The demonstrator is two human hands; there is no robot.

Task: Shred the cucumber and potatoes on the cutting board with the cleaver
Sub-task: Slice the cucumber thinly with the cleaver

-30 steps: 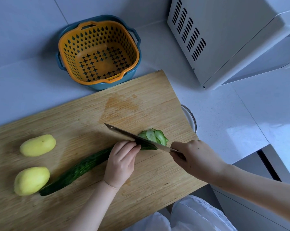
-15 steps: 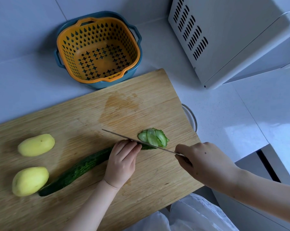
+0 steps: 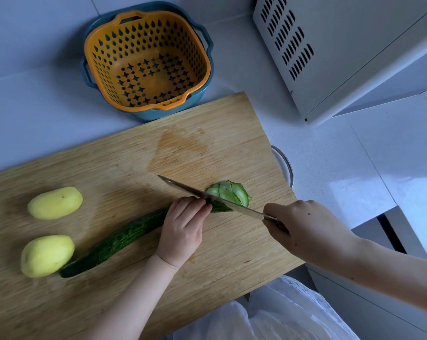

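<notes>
- The right grip (image 3: 305, 229) is clamped round the handle of the cleaver (image 3: 195, 191), whose blade meets the cut end of the cucumber (image 3: 124, 236).
- The left grip (image 3: 183, 231) curls over the cucumber, pinning it to the cutting board (image 3: 109, 163) with its fingertips right beside the blade.
- Thin slices (image 3: 229, 195) fan out just beyond the blade; the far potato (image 3: 55, 202) and near potato (image 3: 46, 255) lie uncut, well outside the left grip.
- Best done with fingertips tucked, knuckles guiding the blade, and the left grip creeping back evenly so slices stay thin enough to stack and shred.
</notes>
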